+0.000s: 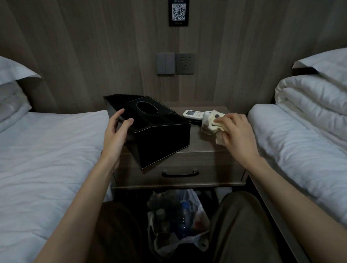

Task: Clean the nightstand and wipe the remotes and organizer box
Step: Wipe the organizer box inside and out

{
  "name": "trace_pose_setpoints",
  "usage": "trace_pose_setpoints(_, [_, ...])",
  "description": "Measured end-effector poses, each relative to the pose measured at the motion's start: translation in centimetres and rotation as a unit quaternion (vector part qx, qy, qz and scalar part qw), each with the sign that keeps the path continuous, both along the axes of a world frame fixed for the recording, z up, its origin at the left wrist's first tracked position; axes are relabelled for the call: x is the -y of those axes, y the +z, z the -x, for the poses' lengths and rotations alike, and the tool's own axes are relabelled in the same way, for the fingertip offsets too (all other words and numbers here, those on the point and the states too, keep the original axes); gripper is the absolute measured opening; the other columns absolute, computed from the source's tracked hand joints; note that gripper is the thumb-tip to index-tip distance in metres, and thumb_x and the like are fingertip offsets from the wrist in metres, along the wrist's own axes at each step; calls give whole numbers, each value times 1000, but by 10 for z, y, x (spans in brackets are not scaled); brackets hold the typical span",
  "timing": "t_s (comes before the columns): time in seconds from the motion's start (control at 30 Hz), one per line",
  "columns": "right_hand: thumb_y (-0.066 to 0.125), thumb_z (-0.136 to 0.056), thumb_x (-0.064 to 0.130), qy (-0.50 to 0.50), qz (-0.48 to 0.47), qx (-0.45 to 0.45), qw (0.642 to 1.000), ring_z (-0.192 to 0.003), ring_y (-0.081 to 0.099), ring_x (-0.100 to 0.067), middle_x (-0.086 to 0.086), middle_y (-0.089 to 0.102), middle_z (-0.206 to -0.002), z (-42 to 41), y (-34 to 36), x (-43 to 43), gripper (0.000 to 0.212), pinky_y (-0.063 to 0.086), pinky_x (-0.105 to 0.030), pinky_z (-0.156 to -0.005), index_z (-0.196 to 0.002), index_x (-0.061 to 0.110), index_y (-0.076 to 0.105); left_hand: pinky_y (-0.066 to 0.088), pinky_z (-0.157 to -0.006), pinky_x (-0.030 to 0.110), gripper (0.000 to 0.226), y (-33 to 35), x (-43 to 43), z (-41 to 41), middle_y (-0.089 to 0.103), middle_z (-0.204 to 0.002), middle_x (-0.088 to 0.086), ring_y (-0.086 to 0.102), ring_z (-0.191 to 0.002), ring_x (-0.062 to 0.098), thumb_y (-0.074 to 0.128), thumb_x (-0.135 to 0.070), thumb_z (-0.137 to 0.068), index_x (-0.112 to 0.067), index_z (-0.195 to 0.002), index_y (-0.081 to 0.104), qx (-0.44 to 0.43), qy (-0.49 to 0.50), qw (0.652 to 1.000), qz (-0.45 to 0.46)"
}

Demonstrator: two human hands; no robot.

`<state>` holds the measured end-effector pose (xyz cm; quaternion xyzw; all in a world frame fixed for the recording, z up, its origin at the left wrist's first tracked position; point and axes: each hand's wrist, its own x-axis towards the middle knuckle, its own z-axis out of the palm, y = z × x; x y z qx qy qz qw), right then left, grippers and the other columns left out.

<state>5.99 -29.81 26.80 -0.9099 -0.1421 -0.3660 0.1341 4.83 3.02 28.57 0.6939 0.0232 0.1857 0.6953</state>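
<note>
Black leather-look organizer box (149,130) sits skewed on the left side of the nightstand (201,150), one corner poking out past the front edge. Left hand (115,131) is at the box's left end, grip spread, fingertips about touching the rim, though I can't quite tell if there's contact. Right hand (237,133) has its grip bunched around a cream cloth (211,124), pressed onto the end of a white remote (193,114) lying near the tabletop's back. Looks like a darker remote beside it, too dim to be sure.
</note>
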Motion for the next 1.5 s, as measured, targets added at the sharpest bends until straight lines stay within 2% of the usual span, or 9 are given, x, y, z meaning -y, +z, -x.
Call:
trace_pose_setpoints(0.17, [62,-88,32,-71,144,-178,971,-128,34,-32,-4,45,-141,-10,-23,4,44,31,-49,-103,-131,29,56,38,-108,49,34,4,8,5,54,-137,3,46,-130,34,60,-35,-92,-41,-126,55,13,16,999,-39])
trace_pose_setpoints(0.33, [62,-84,38,-78,113,-68,988,-116,44,-35,-5,55,-131,-3,-15,-9,37,31,-51,-97,-118,26,64,37,-112,43,41,12,15,13,51,-139,-7,45,-131,13,60,-31,-93,-32,-133,53,42,16,995,-93])
trace_pose_setpoints(0.47, [58,-88,37,20,48,-9,999,-120,42,-28,3,53,-133,1,10,-33,39,29,-50,-104,-126,30,58,22,-120,40,44,15,23,29,33,-154,-1,20,-145,13,62,-33,-92,-35,-134,50,36,36,989,-142])
trace_pose_setpoints(0.6, [59,-91,38,159,47,-77,983,-131,38,-20,5,46,-144,-10,32,-64,53,26,-46,-113,-141,30,44,11,-118,33,52,9,38,49,14,-160,6,4,-149,18,67,-37,-87,-41,-134,46,61,63,959,-268])
trace_pose_setpoints(0.8, [64,-89,41,218,36,-260,940,-139,34,-23,-6,45,-146,-32,26,-97,73,32,-42,-113,-150,25,30,28,-116,46,56,-15,29,49,33,-153,-3,28,-142,29,61,-29,-91,-30,-144,42,133,53,886,-441])
trace_pose_setpoints(0.97, [65,-89,39,201,21,-224,954,-123,49,-20,-1,57,-129,-24,23,-101,56,43,-41,-100,-137,19,47,37,-100,31,54,-10,16,47,44,-138,-6,40,-130,22,59,-15,-92,-36,-140,44,132,66,869,-473])
trace_pose_setpoints(1.17, [54,-96,32,189,59,-193,961,-129,43,-19,0,48,-138,7,22,-124,52,46,-41,-96,-143,17,37,30,-102,23,56,-9,-14,51,41,-144,-8,39,-130,18,60,-8,-91,-33,-139,46,119,78,874,-465])
trace_pose_setpoints(1.4, [48,-98,15,263,89,-190,942,-131,43,-24,-6,40,-147,27,24,-166,58,43,-38,-103,-151,12,25,32,-105,32,60,-12,-68,43,26,-157,2,31,-141,25,60,-1,-90,-28,-142,44,84,148,876,-452])
trace_pose_setpoints(1.5, [50,-95,6,307,67,-205,927,-137,37,-17,-3,35,-153,31,26,-183,64,32,-23,-112,-153,15,24,36,-105,43,63,-6,-82,39,22,-158,9,30,-140,32,57,1,-91,-30,-144,42,43,181,888,-421])
